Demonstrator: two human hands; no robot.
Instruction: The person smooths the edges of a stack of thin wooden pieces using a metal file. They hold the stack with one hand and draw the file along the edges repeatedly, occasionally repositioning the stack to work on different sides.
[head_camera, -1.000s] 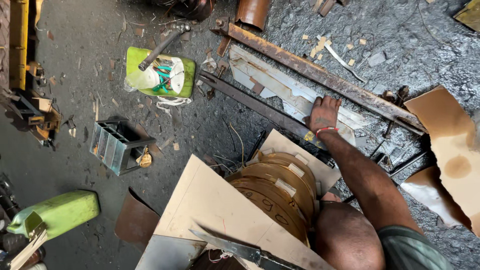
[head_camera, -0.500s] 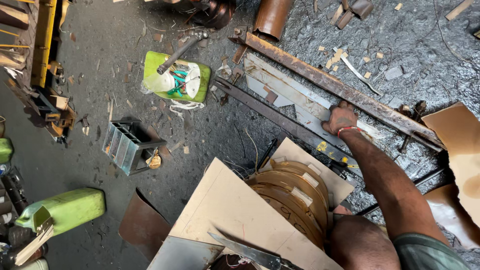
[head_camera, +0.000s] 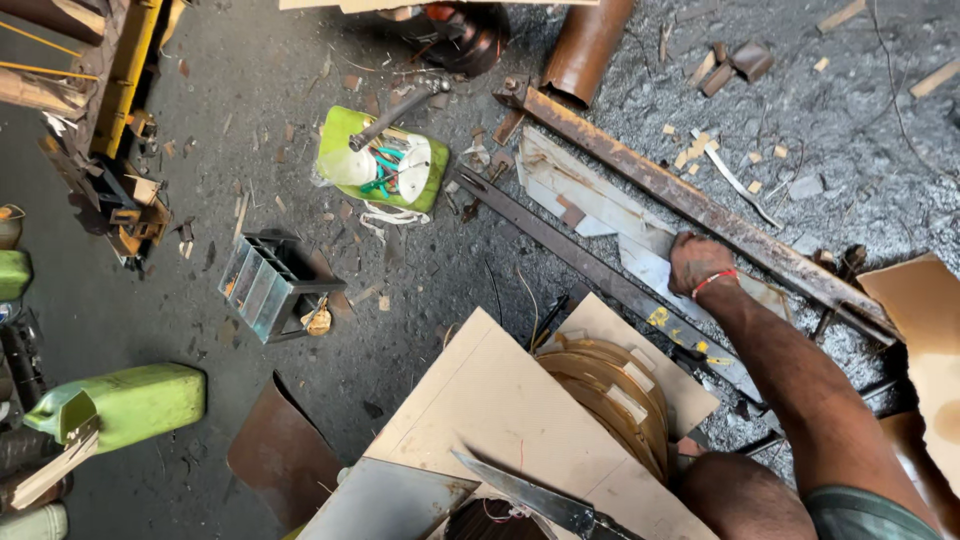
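Note:
My right hand (head_camera: 700, 262), with a red thread around the wrist, reaches out over the ground and rests on a grey metal sheet (head_camera: 590, 200). Its fingers are curled at the sheet's edge, right beside a long rusty angle iron (head_camera: 640, 175). A dark flat steel bar (head_camera: 570, 255) runs parallel on the near side of the sheet. Under my forearm a stack of tan coiled rings (head_camera: 610, 385) lies on a cardboard sheet (head_camera: 500, 400). My knee (head_camera: 745, 495) shows at the bottom. My left hand is out of sight.
A green and white can (head_camera: 385, 165) with a hammer across it lies to the left. A small slotted metal frame (head_camera: 265, 285), a green jerrycan (head_camera: 125, 405), a rusty pipe (head_camera: 585, 45), a metal blade (head_camera: 530, 495) and brown cardboard (head_camera: 920, 320) lie around on dark gritty ground.
My right hand's fingers, spread flat on the sheet a second ago, are now curled at its edge. The view has shifted slightly; the objects stay in place.

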